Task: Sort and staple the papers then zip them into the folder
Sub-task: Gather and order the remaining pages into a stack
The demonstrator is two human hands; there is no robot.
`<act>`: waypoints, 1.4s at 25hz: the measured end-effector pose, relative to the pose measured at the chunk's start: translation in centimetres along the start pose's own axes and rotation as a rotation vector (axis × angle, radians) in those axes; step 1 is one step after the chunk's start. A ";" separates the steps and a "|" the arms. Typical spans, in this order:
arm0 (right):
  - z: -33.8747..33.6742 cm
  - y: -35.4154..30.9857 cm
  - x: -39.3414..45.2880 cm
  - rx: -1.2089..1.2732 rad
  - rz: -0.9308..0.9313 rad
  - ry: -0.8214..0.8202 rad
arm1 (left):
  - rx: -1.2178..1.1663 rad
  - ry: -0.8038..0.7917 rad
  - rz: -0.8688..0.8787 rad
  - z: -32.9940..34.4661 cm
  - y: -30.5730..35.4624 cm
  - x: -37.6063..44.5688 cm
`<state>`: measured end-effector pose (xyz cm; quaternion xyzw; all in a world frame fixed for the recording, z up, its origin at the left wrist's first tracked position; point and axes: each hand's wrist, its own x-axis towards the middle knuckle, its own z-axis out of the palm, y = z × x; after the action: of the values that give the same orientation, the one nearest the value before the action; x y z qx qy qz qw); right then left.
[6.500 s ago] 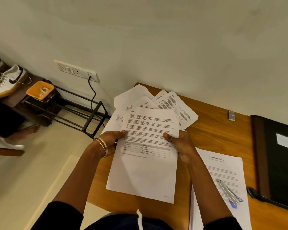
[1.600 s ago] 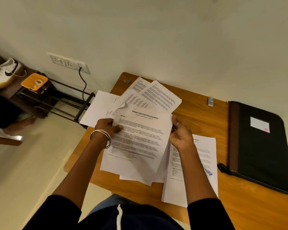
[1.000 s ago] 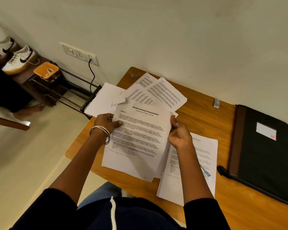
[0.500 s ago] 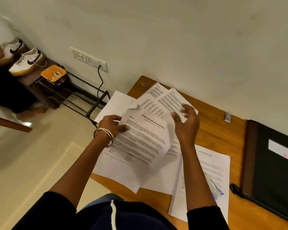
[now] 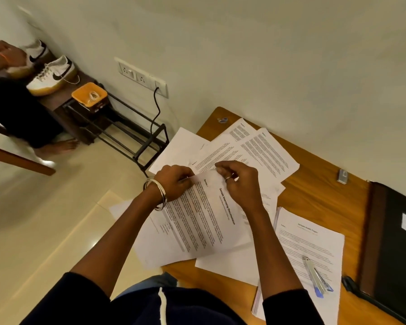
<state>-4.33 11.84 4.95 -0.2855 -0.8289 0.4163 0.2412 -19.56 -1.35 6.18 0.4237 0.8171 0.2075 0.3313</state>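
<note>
My left hand (image 5: 174, 182) and my right hand (image 5: 238, 181) both pinch the top corner of a set of printed sheets headed "Sample Internship Documentation" (image 5: 197, 221), which is turned sideways over the table's left edge. Loose printed pages (image 5: 260, 153) lie fanned behind my hands. A second stack headed as a health report (image 5: 307, 245) lies to the right, with a silver and blue stapler (image 5: 317, 276) resting on it. The black zip folder (image 5: 394, 249) lies shut at the far right.
The wooden table (image 5: 314, 195) stands against a white wall. A small silver staple box (image 5: 342, 175) sits near the wall. Left of the table are a black metal rack (image 5: 131, 134), an orange tray (image 5: 89, 96), shoes and another person's leg (image 5: 21, 118).
My right hand let go of the sheets' right edge, rose, then came down onto their top corner beside my left hand. The held sheets have turned sideways.
</note>
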 end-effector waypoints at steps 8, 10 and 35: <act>0.9 -0.6 0.1 0.405 0.489 0.091 | 0.129 -0.004 -0.026 1.4 -0.2 0.3; 0.8 -0.6 0.1 0.424 0.503 0.093 | 0.148 0.005 -0.030 1.7 -0.1 0.4; -0.5 0.8 0.0 0.704 0.741 -0.152 | 0.191 0.166 -0.188 4.0 0.6 0.1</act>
<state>-3.74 12.49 4.60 -0.4306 -0.4969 0.7470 0.0982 -16.35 -0.65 3.72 0.3563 0.8938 0.1311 0.2390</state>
